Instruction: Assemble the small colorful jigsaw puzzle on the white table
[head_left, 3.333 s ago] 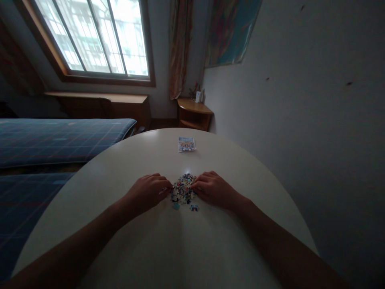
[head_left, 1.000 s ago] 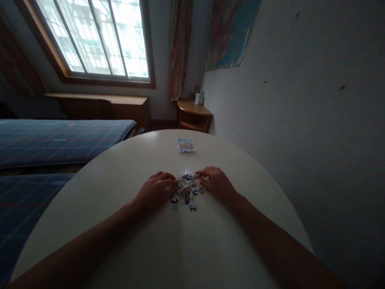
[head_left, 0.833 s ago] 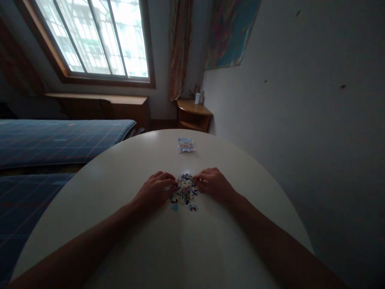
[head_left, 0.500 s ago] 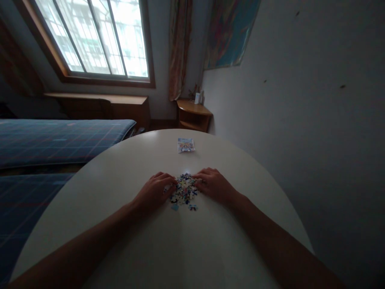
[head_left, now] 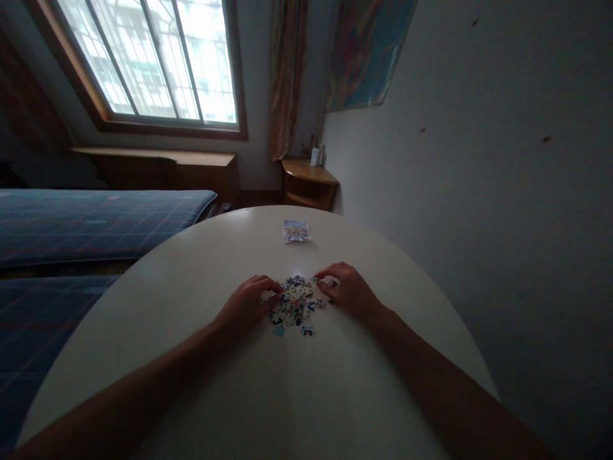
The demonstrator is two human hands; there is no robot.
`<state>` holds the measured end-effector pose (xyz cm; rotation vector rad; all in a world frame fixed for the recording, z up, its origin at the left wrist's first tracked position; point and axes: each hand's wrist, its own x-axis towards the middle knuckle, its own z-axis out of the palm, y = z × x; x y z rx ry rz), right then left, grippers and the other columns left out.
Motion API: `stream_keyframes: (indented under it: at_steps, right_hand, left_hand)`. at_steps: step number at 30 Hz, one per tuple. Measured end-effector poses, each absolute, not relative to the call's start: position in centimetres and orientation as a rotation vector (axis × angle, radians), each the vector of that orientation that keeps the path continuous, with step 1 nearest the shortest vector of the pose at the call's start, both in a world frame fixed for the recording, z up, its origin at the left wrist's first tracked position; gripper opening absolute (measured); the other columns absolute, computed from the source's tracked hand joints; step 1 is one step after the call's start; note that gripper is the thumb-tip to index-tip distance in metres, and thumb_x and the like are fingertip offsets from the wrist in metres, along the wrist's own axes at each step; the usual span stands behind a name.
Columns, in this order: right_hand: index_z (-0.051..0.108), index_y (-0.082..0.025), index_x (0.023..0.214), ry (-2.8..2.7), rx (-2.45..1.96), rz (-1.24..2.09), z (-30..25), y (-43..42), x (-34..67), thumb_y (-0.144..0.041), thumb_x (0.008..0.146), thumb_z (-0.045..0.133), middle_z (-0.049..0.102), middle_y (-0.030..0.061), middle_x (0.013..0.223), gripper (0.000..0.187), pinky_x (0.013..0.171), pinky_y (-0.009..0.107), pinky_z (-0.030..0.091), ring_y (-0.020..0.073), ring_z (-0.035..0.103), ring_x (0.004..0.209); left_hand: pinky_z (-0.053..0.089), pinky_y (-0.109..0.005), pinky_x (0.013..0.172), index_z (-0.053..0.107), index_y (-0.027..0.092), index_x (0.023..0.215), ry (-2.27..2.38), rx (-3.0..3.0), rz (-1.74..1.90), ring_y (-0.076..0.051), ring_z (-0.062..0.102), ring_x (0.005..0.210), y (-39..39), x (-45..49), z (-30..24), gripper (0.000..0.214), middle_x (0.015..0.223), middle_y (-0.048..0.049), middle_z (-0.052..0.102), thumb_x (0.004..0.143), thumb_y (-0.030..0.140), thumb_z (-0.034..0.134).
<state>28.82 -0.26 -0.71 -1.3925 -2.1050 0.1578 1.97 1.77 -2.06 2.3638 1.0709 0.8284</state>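
Observation:
A small heap of colourful jigsaw pieces [head_left: 294, 303] lies in the middle of a round white table [head_left: 287, 396]. My left hand [head_left: 244, 306] rests at the heap's left edge, its fingers curled with the tips on the pieces. My right hand [head_left: 349, 291] sits at the heap's right edge, fingers bent in a pinch at a piece beside the heap. What the pinch holds is too small to make out. Two loose pieces [head_left: 278, 330] lie just in front of the heap.
A small picture card [head_left: 297, 230] lies farther back on the table. A bed with a blue checked cover [head_left: 86, 223] stands to the left, a wooden corner shelf [head_left: 309, 182] behind the table, and a grey wall [head_left: 479, 191] close on the right.
My right hand has drawn slightly right and back from the heap, and a few pieces have spread out on that side. My left hand has stayed at the left edge.

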Motion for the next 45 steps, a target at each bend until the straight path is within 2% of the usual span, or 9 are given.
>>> stream_keyframes:
  at_steps: [7,13,19,25,32,37,45]
  right_hand:
    - [0.076,-0.022,0.09,-2.072,-1.531,0.101,-1.2,0.3,29.7,-0.024,0.087,0.067,0.074,0.0051,0.095,0.009,0.088,0.037,0.045,0.0224,0.062,0.093]
    - [0.075,-0.024,0.098,-2.161,-1.388,0.092,-0.7,-0.8,27.9,-0.03,0.085,0.072,0.072,0.005,0.105,0.015,0.091,0.039,0.044,0.0223,0.061,0.1]
    - [0.076,-0.026,0.094,-2.247,-1.342,0.09,-0.5,-1.4,26.8,-0.03,0.083,0.074,0.073,0.0047,0.101,0.012,0.09,0.04,0.042,0.0223,0.061,0.1]
    - [0.075,-0.023,0.088,-2.211,-1.388,0.046,-0.5,-1.1,27.2,-0.027,0.088,0.068,0.074,0.0041,0.095,0.009,0.088,0.039,0.041,0.0227,0.061,0.098]
    - [0.074,-0.021,0.089,-2.157,-1.515,0.056,-0.4,-1.0,27.7,-0.027,0.09,0.065,0.072,0.0062,0.097,0.011,0.084,0.038,0.043,0.023,0.061,0.096]
    - [0.074,-0.023,0.093,-2.16,-1.493,0.061,-0.3,-1.2,27.5,-0.025,0.088,0.067,0.071,0.0057,0.099,0.009,0.085,0.038,0.044,0.0227,0.06,0.095]
    - [0.073,-0.027,0.109,-2.232,-1.317,0.165,-0.4,-2.8,25.1,-0.032,0.088,0.069,0.069,0.0066,0.109,0.022,0.091,0.04,0.044,0.023,0.058,0.103]
  left_hand:
    - [0.052,-0.032,0.081,0.069,0.022,0.09,1.115,2.243,0.851,-0.019,0.068,0.087,1.5,2.0,-1.9,0.01,0.092,-0.0032,0.073,0.084,0.023,0.06]
    - [0.053,-0.027,0.069,0.068,0.021,0.088,1.141,2.22,0.939,-0.016,0.067,0.074,1.5,2.1,-1.7,0.01,0.086,-0.001,0.074,0.083,0.022,0.059]
    - [0.051,-0.031,0.076,0.065,0.021,0.086,1.2,2.349,1.018,-0.018,0.065,0.081,1.9,1.6,-1.2,0.01,0.088,-0.0032,0.071,0.088,0.022,0.056]
    - [0.051,-0.034,0.076,0.068,0.023,0.087,1.312,2.483,0.819,-0.022,0.067,0.084,2.0,1.3,-1.4,0.008,0.089,-0.0027,0.073,0.085,0.019,0.061]
    - [0.05,-0.037,0.084,0.067,0.024,0.089,1.166,2.593,0.743,-0.023,0.065,0.092,1.4,1.0,-0.3,0.007,0.097,-0.0027,0.074,0.089,0.027,0.06]
    - [0.047,-0.041,0.087,0.068,0.025,0.092,1.05,2.74,0.562,-0.025,0.063,0.094,0.7,0.7,1.0,0.011,0.099,-0.0039,0.072,0.085,0.033,0.066]
    - [0.046,-0.036,0.084,0.067,0.025,0.088,1.033,2.699,0.511,-0.023,0.061,0.09,1.1,0.8,0.7,0.007,0.092,-0.0034,0.069,0.084,0.031,0.066]
